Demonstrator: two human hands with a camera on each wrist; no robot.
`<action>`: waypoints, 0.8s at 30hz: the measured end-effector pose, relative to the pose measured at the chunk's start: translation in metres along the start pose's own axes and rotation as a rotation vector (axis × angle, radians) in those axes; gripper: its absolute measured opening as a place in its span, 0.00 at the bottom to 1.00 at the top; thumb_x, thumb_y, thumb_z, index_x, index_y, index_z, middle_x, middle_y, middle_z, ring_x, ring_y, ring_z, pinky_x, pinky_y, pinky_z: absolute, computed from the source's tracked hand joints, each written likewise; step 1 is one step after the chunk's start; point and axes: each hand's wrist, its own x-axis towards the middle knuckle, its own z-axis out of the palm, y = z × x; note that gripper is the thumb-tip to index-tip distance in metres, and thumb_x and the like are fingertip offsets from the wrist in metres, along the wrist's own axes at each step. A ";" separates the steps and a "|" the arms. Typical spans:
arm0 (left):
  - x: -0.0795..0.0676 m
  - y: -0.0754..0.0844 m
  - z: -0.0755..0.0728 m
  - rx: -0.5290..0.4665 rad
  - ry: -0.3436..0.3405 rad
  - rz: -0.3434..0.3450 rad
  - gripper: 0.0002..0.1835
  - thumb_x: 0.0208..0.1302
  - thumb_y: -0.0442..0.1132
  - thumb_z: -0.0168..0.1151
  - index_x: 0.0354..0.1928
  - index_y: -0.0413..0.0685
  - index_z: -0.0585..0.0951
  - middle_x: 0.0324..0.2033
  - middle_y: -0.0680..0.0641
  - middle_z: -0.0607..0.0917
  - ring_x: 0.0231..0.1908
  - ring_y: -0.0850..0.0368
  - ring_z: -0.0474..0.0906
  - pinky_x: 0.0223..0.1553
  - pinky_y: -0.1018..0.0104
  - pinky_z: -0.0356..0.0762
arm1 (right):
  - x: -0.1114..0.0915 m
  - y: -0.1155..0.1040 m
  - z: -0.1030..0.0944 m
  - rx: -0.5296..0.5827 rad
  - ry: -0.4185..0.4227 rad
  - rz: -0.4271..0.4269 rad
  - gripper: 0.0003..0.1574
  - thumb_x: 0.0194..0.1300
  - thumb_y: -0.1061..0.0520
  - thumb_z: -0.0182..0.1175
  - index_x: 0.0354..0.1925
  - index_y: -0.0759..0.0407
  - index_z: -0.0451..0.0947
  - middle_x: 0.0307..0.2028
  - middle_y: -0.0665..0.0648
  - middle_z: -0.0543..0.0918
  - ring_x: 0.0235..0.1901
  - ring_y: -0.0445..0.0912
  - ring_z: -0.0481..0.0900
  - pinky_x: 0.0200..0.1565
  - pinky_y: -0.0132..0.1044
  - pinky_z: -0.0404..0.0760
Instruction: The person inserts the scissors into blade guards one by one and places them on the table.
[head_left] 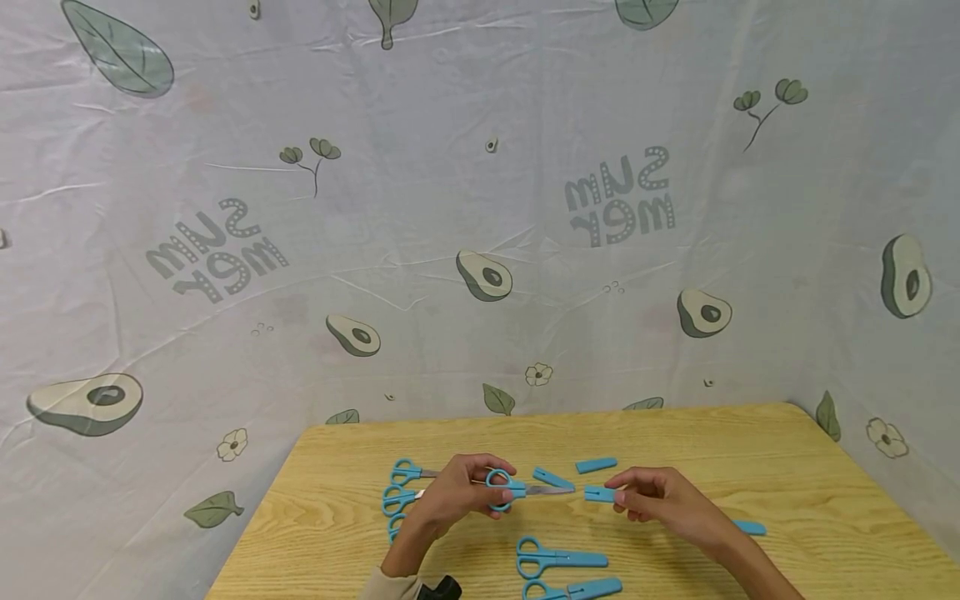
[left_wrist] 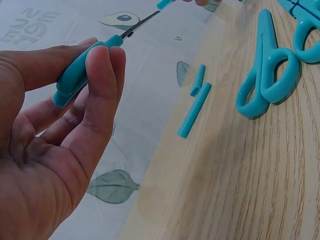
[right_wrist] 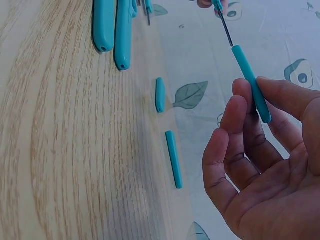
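A pair of small scissors with light blue handles (left_wrist: 75, 75) is pinched between the thumb and fingers of my left hand (head_left: 459, 492). Their bare metal blades (head_left: 551, 490) are closed together and point right. My right hand (head_left: 667, 500) pinches a blue blade cover (right_wrist: 250, 80) by its far end, thumb on one side and fingertips on the other. In the head view a small gap shows between the blade tip and the slotted end of the cover. Both hands are raised over the wooden table (head_left: 337, 450).
Loose blue covers lie behind the hands, one (head_left: 553, 477) near the blades, another (head_left: 596, 465) farther back; a third (head_left: 750, 527) is partly behind the right forearm. Two covered scissors (head_left: 573, 559) lie in front. Several uncovered scissors (head_left: 405, 472) sit at left, partly hidden by the left arm.
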 end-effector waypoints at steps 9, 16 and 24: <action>0.000 0.002 0.003 0.007 0.007 -0.016 0.17 0.71 0.29 0.69 0.60 0.37 0.84 0.36 0.54 0.88 0.36 0.58 0.91 0.36 0.69 0.90 | 0.002 0.001 0.002 0.003 -0.007 0.001 0.25 0.85 0.56 0.56 0.67 0.74 0.76 0.46 0.51 0.88 0.44 0.46 0.86 0.47 0.39 0.89; 0.001 0.002 0.005 0.005 0.006 -0.020 0.17 0.71 0.29 0.70 0.60 0.36 0.84 0.36 0.53 0.88 0.35 0.59 0.91 0.37 0.67 0.91 | 0.003 0.003 0.004 0.019 -0.022 -0.015 0.25 0.85 0.56 0.55 0.67 0.75 0.76 0.46 0.50 0.89 0.43 0.45 0.87 0.47 0.38 0.90; 0.001 0.002 0.006 0.008 0.006 -0.017 0.17 0.71 0.29 0.70 0.60 0.36 0.84 0.36 0.53 0.88 0.35 0.59 0.91 0.37 0.67 0.91 | 0.003 0.002 0.005 0.007 -0.011 -0.010 0.25 0.85 0.56 0.56 0.66 0.75 0.76 0.45 0.50 0.88 0.42 0.47 0.86 0.46 0.39 0.90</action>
